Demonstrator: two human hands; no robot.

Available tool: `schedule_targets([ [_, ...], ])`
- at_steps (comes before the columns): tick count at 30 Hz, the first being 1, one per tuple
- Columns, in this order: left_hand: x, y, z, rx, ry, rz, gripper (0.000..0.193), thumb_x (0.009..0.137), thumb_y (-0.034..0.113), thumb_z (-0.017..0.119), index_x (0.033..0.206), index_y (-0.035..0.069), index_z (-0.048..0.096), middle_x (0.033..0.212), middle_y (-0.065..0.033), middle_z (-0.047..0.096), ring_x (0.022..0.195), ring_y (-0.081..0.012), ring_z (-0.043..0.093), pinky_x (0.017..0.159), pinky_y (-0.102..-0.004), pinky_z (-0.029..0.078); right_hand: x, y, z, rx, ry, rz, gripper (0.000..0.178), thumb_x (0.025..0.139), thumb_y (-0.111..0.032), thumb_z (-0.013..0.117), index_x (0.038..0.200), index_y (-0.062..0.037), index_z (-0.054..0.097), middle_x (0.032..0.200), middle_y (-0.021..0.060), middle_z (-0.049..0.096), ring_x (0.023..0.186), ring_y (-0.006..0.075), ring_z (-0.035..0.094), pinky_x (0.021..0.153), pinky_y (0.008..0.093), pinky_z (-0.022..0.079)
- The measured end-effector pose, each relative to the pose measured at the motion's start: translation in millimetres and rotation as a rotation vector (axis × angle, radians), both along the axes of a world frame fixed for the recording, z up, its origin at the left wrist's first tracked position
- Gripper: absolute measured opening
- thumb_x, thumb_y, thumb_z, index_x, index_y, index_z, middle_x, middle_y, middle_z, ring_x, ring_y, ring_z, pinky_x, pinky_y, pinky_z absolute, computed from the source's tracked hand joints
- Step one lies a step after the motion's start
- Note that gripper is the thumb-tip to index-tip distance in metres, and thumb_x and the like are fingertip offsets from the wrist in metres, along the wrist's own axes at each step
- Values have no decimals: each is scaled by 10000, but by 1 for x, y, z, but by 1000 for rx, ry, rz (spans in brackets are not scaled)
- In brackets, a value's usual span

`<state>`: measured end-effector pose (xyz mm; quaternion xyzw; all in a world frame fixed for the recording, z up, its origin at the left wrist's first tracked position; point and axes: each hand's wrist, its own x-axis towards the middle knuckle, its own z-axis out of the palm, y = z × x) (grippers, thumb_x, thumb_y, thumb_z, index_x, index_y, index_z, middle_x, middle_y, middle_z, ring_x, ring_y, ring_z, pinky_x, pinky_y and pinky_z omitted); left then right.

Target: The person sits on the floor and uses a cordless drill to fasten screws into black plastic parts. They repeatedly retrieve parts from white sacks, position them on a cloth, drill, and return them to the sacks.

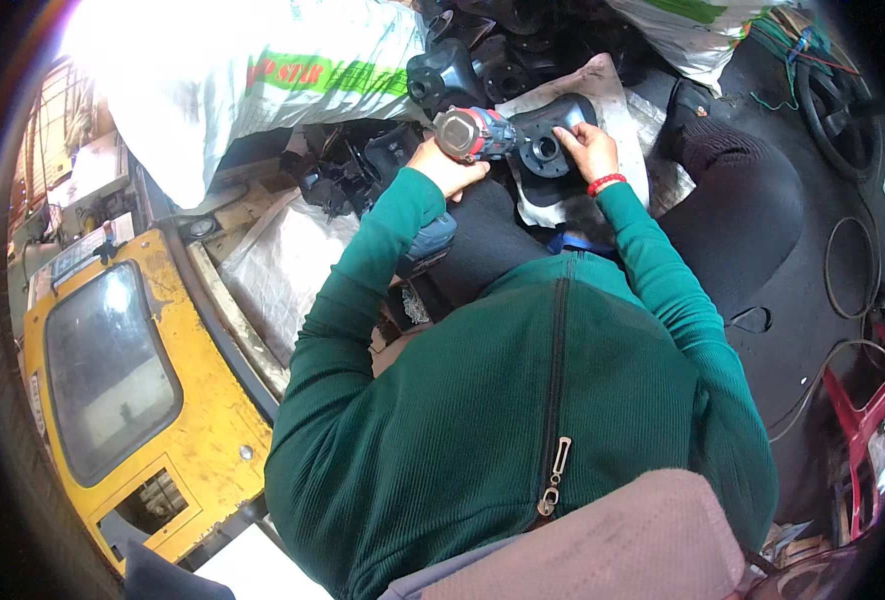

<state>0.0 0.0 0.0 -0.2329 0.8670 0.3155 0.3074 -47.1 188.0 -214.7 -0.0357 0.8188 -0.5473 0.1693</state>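
Observation:
My left hand [444, 170] is wrapped round the grip of a red and blue cordless drill [470, 134]. Its front end points right, at the face of a black moulded part [536, 168] with a round flange and a central hole. Whether the tip touches the flange I cannot tell. At the flange's upper right edge, the fingers of my right hand [592, 153] are closed on the part, a red bead bracelet at the wrist. Under the part, a pale stained cloth [612, 90] lies across my lap between my dark-trousered legs.
More black moulded parts [502, 75] are heaped beyond my hands. A large white and green sack [322, 80] stands at the far left, another sack [687, 40] at the far right. Yellow machine housing [202, 400] is close on my left; a red plastic frame [872, 420] lies at right.

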Motion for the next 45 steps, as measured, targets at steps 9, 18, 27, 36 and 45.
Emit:
schedule_targets([
  [9, -17, 2, -9, -72, -96, -43, 309, 740, 191, 709, 965, 30, 570, 535, -22, 542, 409, -105, 512, 386, -274, 400, 3, -3, -2, 15, 68, -56, 392, 759, -383, 697, 742, -3, 606, 659, 135, 557, 588, 272, 536, 561, 372, 417],
  [18, 1, 8, -13, -20, -37, 34, 322, 742, 183, 715, 979, 15, 574, 611, -21, 576, 421, -102, 512, 396, -274, 415, 8, -5, -13, -69, 56, -92, 350, 793, -351, 681, 752, -12, 603, 637, 106, 559, 548, 207, 509, 539, 333, 415],
  [27, 51, -2, -1, 238, 183, 295, 318, 745, 158, 726, 997, 28, 583, 705, -12, 593, 442, -97, 516, 410, -245, 421, 10, -8, -27, -255, -120, -100, 368, 834, -366, 643, 783, -1, 625, 643, -6, 571, 622, 57, 456, 576, 232, 392],
  [36, 190, 14, -25, -34, 418, -67, 478, 698, 277, 755, 1023, -23, 575, 866, -140, 670, 773, -202, 673, 690, -331, 536, 20, 12, -41, -521, -506, -207, 294, 873, -363, 570, 852, -82, 651, 597, -73, 438, 471, 33, 352, 433, 208, 260],
  [45, 155, -14, -19, 229, -158, -551, 815, 699, 379, 651, 1398, 126, 318, 1122, -241, 498, 950, -331, 570, 831, -393, 462, 16, 19, -85, -300, -194, -126, 342, 873, -355, 584, 780, -33, 651, 600, -35, 538, 582, 72, 479, 575, 248, 392],
])
